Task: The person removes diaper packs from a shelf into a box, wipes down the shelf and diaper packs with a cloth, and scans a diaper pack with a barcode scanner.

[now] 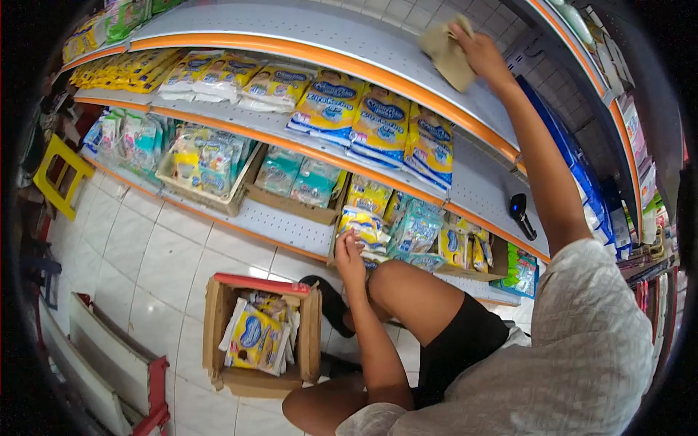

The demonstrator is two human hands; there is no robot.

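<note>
My right hand (478,52) is raised over the upper grey shelf (291,23), its fingers closed around a beige cloth (445,54) that lies against the shelf surface. Down by my bent knee, my left hand (351,256) is held with its fingers loosely apart and nothing visible in it. It is beside a yellow and white diaper pack (361,224) in a carton on the bottom shelf. On the tiled floor, an open cardboard box (212,327) contains several yellow diaper packs (254,336).
Large yellow and blue diaper packs (380,120) line the middle shelf. A black handheld device (519,212) lies at its right end. Below are a white basket (169,176) and cartons of packs. A yellow stool (59,178) and red-edged white panels (120,349) are at left.
</note>
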